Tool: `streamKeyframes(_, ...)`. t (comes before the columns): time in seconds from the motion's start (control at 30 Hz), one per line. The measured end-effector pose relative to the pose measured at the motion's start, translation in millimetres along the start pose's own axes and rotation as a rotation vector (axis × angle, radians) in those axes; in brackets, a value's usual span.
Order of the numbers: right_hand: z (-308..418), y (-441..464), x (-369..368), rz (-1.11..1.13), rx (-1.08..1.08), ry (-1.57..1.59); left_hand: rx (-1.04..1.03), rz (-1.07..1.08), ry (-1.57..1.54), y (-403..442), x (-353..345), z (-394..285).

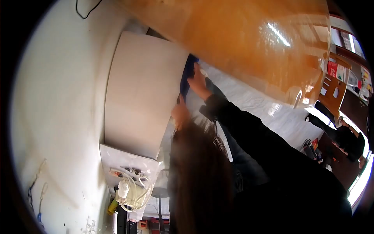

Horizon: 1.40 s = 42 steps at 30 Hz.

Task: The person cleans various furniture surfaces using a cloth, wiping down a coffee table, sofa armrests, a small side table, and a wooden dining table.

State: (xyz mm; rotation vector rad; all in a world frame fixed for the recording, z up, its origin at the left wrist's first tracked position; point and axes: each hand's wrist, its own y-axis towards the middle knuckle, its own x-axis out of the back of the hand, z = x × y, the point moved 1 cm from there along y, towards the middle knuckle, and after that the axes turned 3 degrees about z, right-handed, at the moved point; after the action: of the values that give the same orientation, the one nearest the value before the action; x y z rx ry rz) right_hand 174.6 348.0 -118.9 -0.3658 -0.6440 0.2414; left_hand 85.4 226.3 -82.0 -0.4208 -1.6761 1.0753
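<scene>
A narrow piece of dark blue cloth (186,81) lies along the edge of a pale beige tabletop (144,89). My right hand (199,81) is closed on the upper part of the cloth, fingers bent over it. At the lower end, my left hand (180,113) pinches the cloth near the table edge, thumb pointing up along it. Both hands are slightly blurred. Long brown hair (200,163) hangs in front of the left forearm and hides it. A black sleeve covers my right arm.
A glossy orange-brown wooden surface (241,35) fills the top. A white wall (62,97) runs along the left. Below the tabletop, a small pale table (150,158) bears a cream machine with tubes (134,193). Another person (344,138) in dark clothes is at far right.
</scene>
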Motion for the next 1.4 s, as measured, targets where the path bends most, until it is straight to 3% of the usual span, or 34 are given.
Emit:
streamKeyframes(0.07,10.8,-21.8,-13.1,-0.034,-0.020,0.121,-0.001,0.021,-0.011,-15.5,-17.4,15.4)
streamKeyframes(0.13,14.4,-50.7,-34.4,-0.008,-0.190,0.172,0.466,-0.054,-0.043,-26.1,-60.5,26.5)
streamKeyframes(0.17,16.3,-67.6,-45.4,-0.001,-0.175,0.178,0.477,-0.066,-0.048,-22.3,-107.5,37.7)
streamKeyframes(0.23,9.3,-111.1,-70.5,0.057,-0.211,0.122,0.668,-0.392,0.056,-23.9,-200.1,74.2)
streamKeyframes(0.3,-17.9,-180.9,-95.1,0.312,0.073,-0.013,0.486,-0.192,-0.204,-97.4,-157.7,124.9)
streamKeyframes(0.33,-12.7,-203.3,-90.2,0.436,0.181,-0.123,0.295,-0.144,-0.310,-146.8,-102.3,140.9)
streamKeyframes(0.37,31.4,-227.4,-64.2,0.627,0.092,-0.066,0.094,-0.099,-0.406,-192.5,-55.7,155.9)
streamKeyframes(0.4,50.1,-243.3,-49.2,0.865,0.109,-0.021,0.069,-0.090,-0.386,-218.0,-47.5,167.9)
streamKeyframes(0.43,46.2,-263.6,-47.0,0.910,0.180,0.101,0.040,-0.089,-0.364,-239.5,-41.8,180.1)
streamKeyframes(0.47,45.4,-278.2,-45.8,0.883,0.338,-0.103,0.044,-0.061,-0.351,-254.4,-43.1,193.2)
streamKeyframes(0.57,84.2,-316.0,-0.7,0.876,0.373,-0.159,-0.115,-0.174,-0.437,-310.2,-26.3,211.0)
streamKeyframes(0.67,130.7,-341.7,63.5,0.748,0.360,-0.220,-0.145,-0.208,-0.426,-316.6,-57.5,219.5)
streamKeyframes(0.7,140.3,-346.3,82.4,0.712,0.315,-0.259,-0.291,-0.322,-0.442,-329.1,-53.5,212.1)
streamKeyframes(0.77,148.4,-348.5,115.7,0.622,0.276,-0.284,-0.325,-0.326,-0.409,-358.6,-25.0,182.9)
streamKeyframes(0.87,124.9,-350.4,163.2,0.346,0.481,-0.248,-0.382,-0.354,-0.335,-403.6,6.1,136.1)
streamKeyframes(1.0,135.0,-363.3,287.1,0.254,0.496,-0.042,-0.402,-0.330,-0.231,-448.1,29.9,60.2)
streamKeyframes(1.1,83.8,-378.9,362.1,0.329,0.480,-0.265,-0.542,-0.357,-0.209,-473.9,27.6,-8.2)
streamKeyframes(1.2,18.7,-434.3,457.5,0.114,0.385,-0.268,-0.755,-0.374,0.121,-481.4,8.9,-91.5)
streamKeyframes(1.23,-5.8,-456.1,487.3,0.054,0.335,-0.268,-0.776,-0.372,0.148,-486.7,5.5,-121.5)
streamKeyframes(1.3,-60.6,-502.4,535.1,-0.043,0.194,-0.098,-1.070,-0.365,0.189,-502.1,-6.3,-180.9)
streamKeyframes(1.33,-84.9,-527.1,551.6,-0.067,0.171,-0.093,-1.093,-0.269,0.193,-515.8,-7.0,-211.5)
streamKeyframes(1.4,-126.5,-576.5,579.3,-0.321,0.021,0.035,-1.206,-0.213,0.238,-510.3,-26.5,-260.9)
